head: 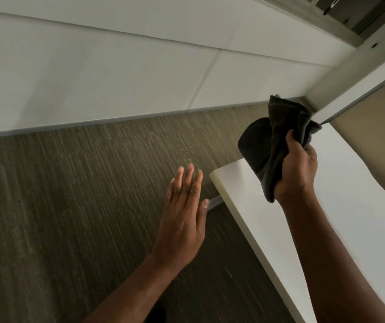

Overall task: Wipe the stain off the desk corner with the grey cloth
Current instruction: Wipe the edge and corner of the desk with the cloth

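Note:
My right hand (299, 166) grips a bunched dark grey cloth (277, 134) and holds it just above the white desk (252, 206), near its far corner. The cloth's lower end hangs down over the desk surface. A dark rounded shape (253, 141) lies behind the cloth at the desk's far edge; I cannot tell what it is. My left hand (184, 206) is flat with its fingers together, held over the carpet just left of the desk corner (214, 177). No stain shows on the visible white surface.
Striped brown carpet (82, 194) fills the left and centre. A white wall with a grey baseboard (117, 118) runs along the back. A beige partition panel (373, 117) with a grey frame stands at the right behind the desk.

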